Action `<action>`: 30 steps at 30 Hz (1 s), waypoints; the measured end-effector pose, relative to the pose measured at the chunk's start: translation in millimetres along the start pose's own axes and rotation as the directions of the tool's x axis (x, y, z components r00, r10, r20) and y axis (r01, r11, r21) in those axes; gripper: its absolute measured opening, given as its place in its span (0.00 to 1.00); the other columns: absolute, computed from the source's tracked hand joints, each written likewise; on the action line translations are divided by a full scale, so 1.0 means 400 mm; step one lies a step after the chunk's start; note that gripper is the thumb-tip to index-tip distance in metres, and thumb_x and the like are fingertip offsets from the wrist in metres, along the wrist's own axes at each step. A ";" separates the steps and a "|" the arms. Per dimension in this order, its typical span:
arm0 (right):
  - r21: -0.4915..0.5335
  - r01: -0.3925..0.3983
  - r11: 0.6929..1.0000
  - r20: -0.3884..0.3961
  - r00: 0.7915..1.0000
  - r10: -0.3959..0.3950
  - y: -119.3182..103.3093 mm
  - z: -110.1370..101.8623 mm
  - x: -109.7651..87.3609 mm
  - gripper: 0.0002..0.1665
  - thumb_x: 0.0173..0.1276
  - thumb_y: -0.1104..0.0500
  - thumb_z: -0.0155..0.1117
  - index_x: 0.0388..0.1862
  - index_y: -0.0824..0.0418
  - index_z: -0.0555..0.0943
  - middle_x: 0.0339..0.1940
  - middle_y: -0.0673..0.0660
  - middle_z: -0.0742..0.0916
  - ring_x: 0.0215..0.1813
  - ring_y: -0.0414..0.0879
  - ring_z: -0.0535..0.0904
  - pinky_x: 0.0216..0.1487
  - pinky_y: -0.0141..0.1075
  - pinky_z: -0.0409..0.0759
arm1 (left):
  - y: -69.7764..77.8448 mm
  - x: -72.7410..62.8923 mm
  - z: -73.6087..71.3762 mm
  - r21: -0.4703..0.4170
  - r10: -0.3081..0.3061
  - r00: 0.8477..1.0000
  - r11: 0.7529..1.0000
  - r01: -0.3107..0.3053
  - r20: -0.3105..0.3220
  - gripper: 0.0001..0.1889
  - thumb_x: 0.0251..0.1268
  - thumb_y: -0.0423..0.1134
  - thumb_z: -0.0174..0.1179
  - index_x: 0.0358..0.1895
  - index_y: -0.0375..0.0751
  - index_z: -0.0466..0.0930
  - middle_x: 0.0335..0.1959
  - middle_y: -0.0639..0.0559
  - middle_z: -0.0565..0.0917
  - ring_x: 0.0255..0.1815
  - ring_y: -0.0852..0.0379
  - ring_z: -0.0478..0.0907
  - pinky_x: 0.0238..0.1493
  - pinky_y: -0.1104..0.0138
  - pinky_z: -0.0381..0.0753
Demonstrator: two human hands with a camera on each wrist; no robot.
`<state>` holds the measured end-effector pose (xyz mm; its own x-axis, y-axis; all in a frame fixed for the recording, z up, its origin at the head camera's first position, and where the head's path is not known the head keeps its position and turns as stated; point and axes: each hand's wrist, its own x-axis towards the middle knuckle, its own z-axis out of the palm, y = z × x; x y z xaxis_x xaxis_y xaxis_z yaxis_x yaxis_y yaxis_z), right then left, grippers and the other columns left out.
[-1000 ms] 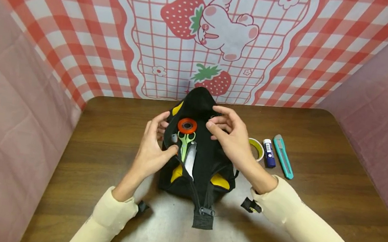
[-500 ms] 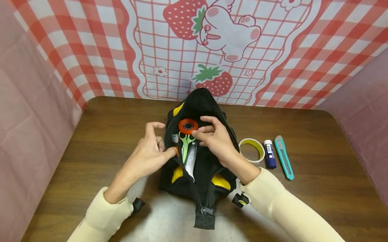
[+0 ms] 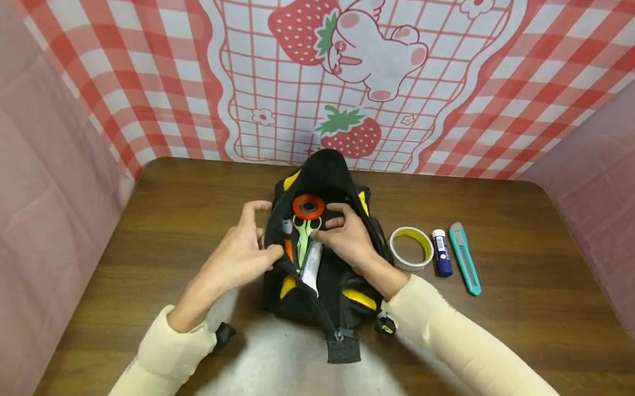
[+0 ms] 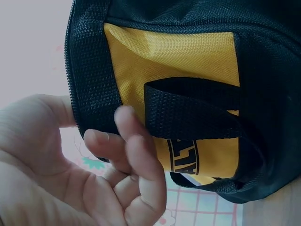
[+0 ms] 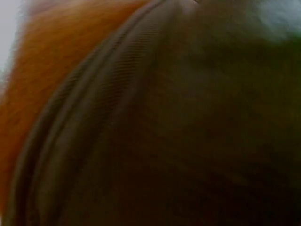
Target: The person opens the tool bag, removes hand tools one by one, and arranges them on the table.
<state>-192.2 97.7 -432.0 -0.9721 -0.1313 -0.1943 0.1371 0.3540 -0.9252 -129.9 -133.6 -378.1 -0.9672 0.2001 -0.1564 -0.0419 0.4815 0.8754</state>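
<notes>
A black and yellow tool bag (image 3: 335,304) lies unzipped on the table. My left hand (image 3: 240,254) grips its left edge, thumb inside; the left wrist view shows its curled fingers (image 4: 141,165) against the yellow side. My right hand (image 3: 348,237) is inside the bag, fingers apart, thumb by the top of a long silver-white tool (image 3: 311,269). Green-handled scissors (image 3: 303,239) lie left of that tool. Above them is an orange tape roll (image 3: 308,207). A slim grey and orange item (image 3: 288,240) sits near my left thumb. The right wrist view is dark and blurred.
Right of the bag, a white and yellow tape roll (image 3: 410,248), a blue glue stick (image 3: 442,253) and a teal box cutter (image 3: 465,258) lie on the wooden table (image 3: 175,208). A checked cloth (image 3: 161,75) hangs behind the table.
My right hand has moved from the bag's right edge left and down into it. My left thumb has shifted left, baring the orange item. The bag's zipper end has swung slightly right.
</notes>
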 end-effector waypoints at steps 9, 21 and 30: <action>-0.231 -0.026 0.973 0.004 1.000 0.028 0.035 0.015 0.013 0.45 0.67 0.58 0.83 0.79 0.66 0.75 0.57 0.68 0.86 0.51 0.61 0.85 0.54 0.51 0.84 | -0.004 -0.001 -0.005 0.058 -0.005 1.000 0.998 0.005 0.001 0.43 0.70 0.38 0.61 0.86 0.44 0.51 0.51 0.42 0.92 0.33 0.51 0.80 0.43 0.57 0.75; -0.300 -0.036 0.953 -0.006 0.999 0.035 0.056 0.022 0.023 0.39 0.63 0.55 0.86 0.69 0.69 0.84 0.58 0.67 0.87 0.58 0.61 0.84 0.62 0.51 0.83 | 0.002 0.006 -0.006 0.071 -0.010 1.000 0.997 0.009 0.013 0.45 0.71 0.38 0.61 0.87 0.45 0.50 0.47 0.43 0.91 0.32 0.51 0.80 0.42 0.57 0.75; -0.379 -0.049 0.924 0.003 0.999 0.055 0.058 0.032 0.027 0.40 0.60 0.51 0.90 0.66 0.66 0.85 0.62 0.67 0.88 0.62 0.61 0.85 0.64 0.52 0.84 | -0.006 0.003 -0.006 0.079 -0.011 1.000 0.997 0.010 0.011 0.45 0.70 0.39 0.60 0.88 0.44 0.49 0.49 0.43 0.91 0.36 0.50 0.82 0.46 0.55 0.76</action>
<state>-197.2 92.7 -459.6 -0.9626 -0.1145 -0.2454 0.1025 0.6849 -0.7214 -131.7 -136.5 -379.4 -0.9638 0.2044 -0.1709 -0.0316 0.5492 0.8351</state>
